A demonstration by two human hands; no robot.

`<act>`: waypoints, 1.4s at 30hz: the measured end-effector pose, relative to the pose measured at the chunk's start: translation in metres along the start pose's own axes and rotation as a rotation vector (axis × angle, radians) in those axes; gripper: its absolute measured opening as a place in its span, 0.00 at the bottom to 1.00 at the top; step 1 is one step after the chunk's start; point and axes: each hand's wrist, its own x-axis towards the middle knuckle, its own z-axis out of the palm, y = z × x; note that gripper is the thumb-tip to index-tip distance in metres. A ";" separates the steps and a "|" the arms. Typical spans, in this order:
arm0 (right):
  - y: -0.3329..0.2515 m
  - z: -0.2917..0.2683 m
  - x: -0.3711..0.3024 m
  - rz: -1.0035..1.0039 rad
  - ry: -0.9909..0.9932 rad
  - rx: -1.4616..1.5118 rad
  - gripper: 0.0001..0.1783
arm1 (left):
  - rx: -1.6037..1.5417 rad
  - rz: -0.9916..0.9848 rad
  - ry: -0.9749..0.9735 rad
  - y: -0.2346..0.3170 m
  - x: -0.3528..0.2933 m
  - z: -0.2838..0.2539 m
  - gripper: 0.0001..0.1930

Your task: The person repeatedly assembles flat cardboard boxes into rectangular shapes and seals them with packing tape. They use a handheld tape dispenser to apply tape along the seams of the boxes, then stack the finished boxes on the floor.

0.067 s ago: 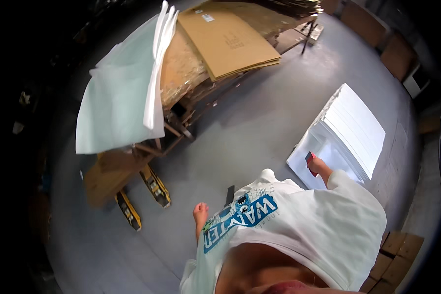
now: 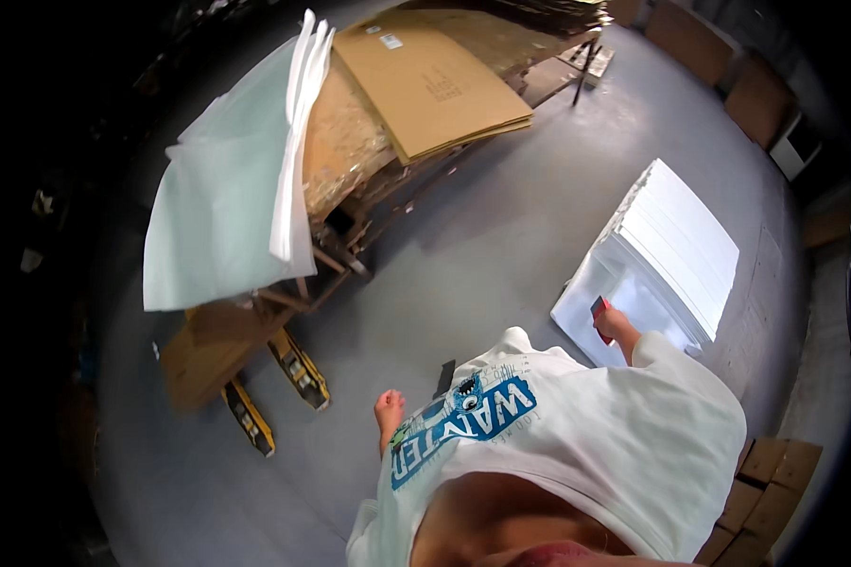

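My right hand (image 2: 616, 326) is closed around a small red thing with a flat dark face (image 2: 599, 308); its exact kind I cannot make out. That hand appears in front of a stack of white foam boards (image 2: 681, 236), partly wrapped in clear film; whether it touches the stack I cannot tell. My left hand (image 2: 389, 408) hangs low at my left side, over the floor. Its fingers are curled in, and nothing shows in them.
A worktable (image 2: 336, 165) at the far left carries flat brown cardboard (image 2: 435, 85) and white foam sheets (image 2: 232, 189) draping over its end. Yellow pallet-truck forks (image 2: 300, 369) stick out below. Cardboard boxes (image 2: 771, 487) stand at the near right; brown panels (image 2: 761, 104) line the far right.
My view has shifted slightly, so the table, the sheets and the foam stack sit a little further left in it. Both hands keep nearly the same place and grip.
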 end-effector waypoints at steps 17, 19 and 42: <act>-0.161 -0.255 0.144 -0.078 0.444 0.676 0.19 | 0.149 0.319 -0.082 0.281 0.137 0.159 0.15; -0.183 -0.303 0.211 -0.164 0.540 0.617 0.22 | 0.249 0.392 -0.009 0.291 0.180 0.182 0.16; -0.350 -0.562 0.150 -0.843 0.545 1.639 0.15 | 0.621 -0.065 -0.351 0.590 0.256 0.364 0.45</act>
